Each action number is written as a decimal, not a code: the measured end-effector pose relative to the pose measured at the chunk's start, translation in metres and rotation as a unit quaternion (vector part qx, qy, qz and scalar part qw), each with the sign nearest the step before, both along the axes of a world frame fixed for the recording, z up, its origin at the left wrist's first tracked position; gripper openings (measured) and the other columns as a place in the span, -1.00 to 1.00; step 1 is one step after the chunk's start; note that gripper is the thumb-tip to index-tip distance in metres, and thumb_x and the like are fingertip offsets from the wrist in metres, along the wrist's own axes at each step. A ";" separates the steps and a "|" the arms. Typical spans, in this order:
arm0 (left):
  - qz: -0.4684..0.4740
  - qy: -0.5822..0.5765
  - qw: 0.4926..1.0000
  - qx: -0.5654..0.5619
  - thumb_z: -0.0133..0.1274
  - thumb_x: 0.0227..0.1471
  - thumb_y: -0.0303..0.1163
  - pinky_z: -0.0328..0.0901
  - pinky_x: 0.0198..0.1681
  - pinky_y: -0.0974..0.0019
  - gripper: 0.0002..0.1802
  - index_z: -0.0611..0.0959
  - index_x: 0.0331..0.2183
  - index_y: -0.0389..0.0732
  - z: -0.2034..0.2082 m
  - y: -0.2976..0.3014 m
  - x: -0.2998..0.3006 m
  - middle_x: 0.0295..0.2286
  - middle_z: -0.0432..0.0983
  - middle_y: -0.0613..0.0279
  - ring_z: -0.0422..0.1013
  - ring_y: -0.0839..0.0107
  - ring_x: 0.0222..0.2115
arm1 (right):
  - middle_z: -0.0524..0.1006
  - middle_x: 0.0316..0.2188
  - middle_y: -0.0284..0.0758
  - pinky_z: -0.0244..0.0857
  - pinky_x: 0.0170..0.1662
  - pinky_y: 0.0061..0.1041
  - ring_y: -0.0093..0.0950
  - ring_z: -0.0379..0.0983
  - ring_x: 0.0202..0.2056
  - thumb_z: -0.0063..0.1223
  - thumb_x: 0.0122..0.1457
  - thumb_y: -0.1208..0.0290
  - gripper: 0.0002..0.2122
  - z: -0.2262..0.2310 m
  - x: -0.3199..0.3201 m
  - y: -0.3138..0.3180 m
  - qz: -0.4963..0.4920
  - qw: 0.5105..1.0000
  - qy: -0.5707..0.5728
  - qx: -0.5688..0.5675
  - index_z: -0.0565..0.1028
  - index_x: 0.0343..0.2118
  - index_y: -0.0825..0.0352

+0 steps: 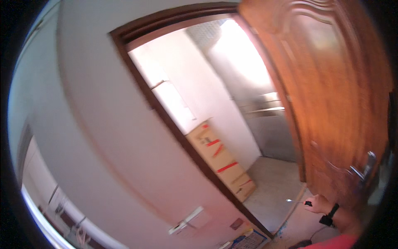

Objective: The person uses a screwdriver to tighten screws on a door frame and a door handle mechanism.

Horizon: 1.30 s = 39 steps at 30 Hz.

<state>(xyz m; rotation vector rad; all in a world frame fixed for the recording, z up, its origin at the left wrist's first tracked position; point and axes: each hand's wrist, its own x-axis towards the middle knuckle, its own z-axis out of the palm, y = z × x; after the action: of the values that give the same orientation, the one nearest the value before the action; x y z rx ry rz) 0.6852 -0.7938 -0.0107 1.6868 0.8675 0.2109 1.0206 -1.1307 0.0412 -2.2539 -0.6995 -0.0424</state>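
Note:
My right hand (320, 204) is at the lower right, its fingers closed around the handle of a screwdriver (308, 203). The handle looks black with a bit of orange, and its thin metal shaft points left, ending in a bright tip. A black band (329, 216) circles my right wrist, and a red sleeve shows below it. Beside the hand stands an open brown wooden door (331, 103) with a metal lever handle (365, 168). The tip touches nothing that I can make out. My left hand is outside the picture.
A dark brown door frame (166, 118) surrounds the doorway. Inside, a tall cardboard box (226, 164) with red tape leans by the white wall. A grey metal panel (271, 133) stands farther back. On the near wall is a white switch or socket plate (186, 220).

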 end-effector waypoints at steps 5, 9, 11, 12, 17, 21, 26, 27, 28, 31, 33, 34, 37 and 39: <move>-0.025 0.008 0.998 -0.052 0.04 0.11 -0.12 0.31 -0.14 0.30 -0.56 0.51 -0.06 -0.19 0.057 -0.003 0.023 -0.26 0.47 0.18 0.40 0.36 -0.25 | 0.55 -0.49 -0.12 0.35 -0.35 -0.21 -0.16 0.51 -0.43 0.05 0.08 0.21 -0.76 -0.007 -0.052 -0.059 -0.053 0.998 -0.006 -0.044 0.57 -0.33 0.27; -0.258 0.048 0.955 0.135 0.06 0.06 -0.11 0.27 -0.15 0.19 -0.59 0.50 -0.12 -0.14 0.042 0.021 0.055 -0.20 0.40 0.08 0.35 0.28 -0.23 | 0.52 -0.52 -0.17 0.32 -0.33 -0.33 -0.20 0.48 -0.43 0.10 0.07 0.37 -0.89 0.057 -0.095 -0.098 -0.147 0.978 -0.136 0.062 0.50 -0.38 0.27; -0.224 -0.054 0.967 0.105 0.05 0.06 -0.21 0.32 -0.35 0.31 -0.73 0.62 -0.33 -0.23 0.074 -0.020 0.079 -0.48 0.55 0.20 0.42 0.43 -0.47 | 0.47 -0.51 -0.25 0.30 -0.38 -0.37 -0.25 0.45 -0.46 0.08 0.06 0.45 -0.93 0.090 -0.110 -0.119 -0.222 0.950 -0.213 0.060 0.42 -0.43 0.27; -0.184 -0.025 0.978 0.097 0.05 0.05 -0.24 0.31 -0.35 0.31 -0.76 0.61 -0.34 -0.22 0.083 -0.031 0.089 -0.50 0.54 0.21 0.41 0.44 -0.48 | 0.43 -0.52 -0.27 0.28 -0.39 -0.40 -0.28 0.42 -0.47 0.07 0.06 0.49 -0.91 0.098 -0.114 -0.131 -0.253 0.939 -0.215 0.090 0.37 -0.45 0.27; -0.184 -0.001 0.982 0.046 0.06 0.02 -0.36 0.30 -0.34 0.32 -0.84 0.60 -0.38 -0.25 0.099 -0.064 0.114 -0.52 0.52 0.21 0.40 0.45 -0.49 | 0.39 -0.47 -0.36 0.12 -0.49 -0.68 -0.67 0.24 -0.53 -0.17 0.22 0.60 -0.86 0.114 -0.117 -0.205 -0.393 0.831 -0.272 0.284 0.23 -0.48 0.30; -0.144 -0.043 0.989 0.000 0.08 0.01 -0.39 0.30 -0.34 0.29 -0.85 0.60 -0.37 -0.27 0.105 -0.086 0.120 -0.51 0.52 0.15 0.41 0.39 -0.48 | 0.47 -0.41 -0.40 0.12 -0.59 -0.74 -0.74 0.23 -0.56 -0.21 0.33 0.33 -0.72 0.125 -0.092 -0.250 -0.461 0.777 -0.199 0.380 0.42 -0.02 0.32; -0.111 -0.077 0.990 -0.031 0.01 0.05 -0.55 0.29 -0.40 0.46 -0.95 0.55 -0.39 -0.31 0.093 -0.101 0.132 -0.46 0.48 0.25 0.36 0.52 -0.50 | 0.38 -0.54 -0.48 0.11 -0.63 -0.73 -0.73 0.27 -0.52 -0.17 0.31 0.32 -0.67 0.118 -0.070 -0.285 -0.445 0.785 -0.126 0.412 0.37 0.08 0.33; -0.114 -0.081 0.990 -0.023 0.02 0.04 -0.55 0.29 -0.40 0.48 -0.95 0.56 -0.40 -0.31 0.093 -0.106 0.136 -0.46 0.49 0.25 0.36 0.53 -0.49 | 0.38 -0.55 -0.48 0.11 -0.63 -0.71 -0.72 0.28 -0.54 -0.16 0.30 0.32 -0.67 0.121 -0.066 -0.288 -0.436 0.791 -0.127 0.410 0.37 0.08 0.32; -0.119 -0.086 0.989 -0.015 0.03 0.03 -0.55 0.29 -0.39 0.49 -0.96 0.57 -0.40 -0.30 0.095 -0.112 0.140 -0.46 0.49 0.26 0.36 0.55 -0.49 | 0.37 -0.56 -0.49 0.12 -0.62 -0.70 -0.71 0.28 -0.55 -0.16 0.30 0.32 -0.66 0.125 -0.062 -0.292 -0.428 0.796 -0.129 0.409 0.37 0.08 0.32; -0.079 -0.114 0.989 -0.057 0.04 0.02 -0.55 0.29 -0.38 0.49 -0.94 0.58 -0.39 -0.31 0.100 -0.137 0.147 -0.47 0.49 0.26 0.37 0.55 -0.48 | 0.50 -0.32 -0.38 0.12 -0.59 -0.75 -0.73 0.27 -0.55 -0.11 0.27 0.36 -0.73 0.110 -0.050 -0.313 -0.392 0.828 -0.075 0.393 0.42 -0.05 0.38; -0.065 -0.093 0.993 -0.038 0.05 0.02 -0.54 0.29 -0.37 0.49 -0.93 0.59 -0.37 -0.31 0.096 -0.148 0.145 -0.47 0.50 0.27 0.38 0.55 -0.46 | 0.41 -0.54 -0.47 0.10 -0.60 -0.70 -0.70 0.24 -0.62 0.02 0.20 0.44 -0.85 0.114 -0.035 -0.305 -0.366 0.851 -0.039 0.374 0.47 -0.20 0.35; -0.061 -0.081 0.995 -0.019 0.05 0.03 -0.54 0.29 -0.36 0.49 -0.92 0.59 -0.36 -0.32 0.093 -0.151 0.144 -0.47 0.50 0.27 0.39 0.54 -0.45 | 0.42 -0.53 -0.48 0.09 -0.60 -0.70 -0.71 0.24 -0.61 0.03 0.17 0.45 -0.83 0.105 -0.033 -0.315 -0.374 0.846 -0.033 0.379 0.48 -0.19 0.34; -0.067 -0.067 0.994 -0.059 0.07 0.05 -0.50 0.29 -0.33 0.50 -0.90 0.60 -0.35 -0.31 0.086 -0.183 0.149 -0.47 0.51 0.31 0.41 0.55 -0.43 | 0.45 -0.48 -0.47 0.07 -0.60 -0.71 -0.72 0.19 -0.62 0.04 0.16 0.45 -0.79 0.098 -0.040 -0.369 -0.394 0.857 0.029 0.332 0.44 -0.14 0.32; -0.082 -0.069 0.991 -0.085 0.08 0.04 -0.50 0.30 -0.31 0.50 -0.90 0.60 -0.33 -0.30 0.081 -0.207 0.157 -0.45 0.52 0.32 0.41 0.57 -0.42 | 0.36 -0.58 -0.48 0.05 -0.58 -0.68 -0.70 0.18 -0.62 0.04 0.17 0.42 -0.81 0.110 -0.049 -0.410 -0.337 0.897 0.064 0.279 0.40 -0.17 0.30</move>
<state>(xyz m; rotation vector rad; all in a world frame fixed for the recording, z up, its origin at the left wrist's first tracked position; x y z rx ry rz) 0.8420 -1.0003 0.0700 1.5556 0.6225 0.1361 0.9721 -1.5404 0.1508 -1.8068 0.1879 -0.3779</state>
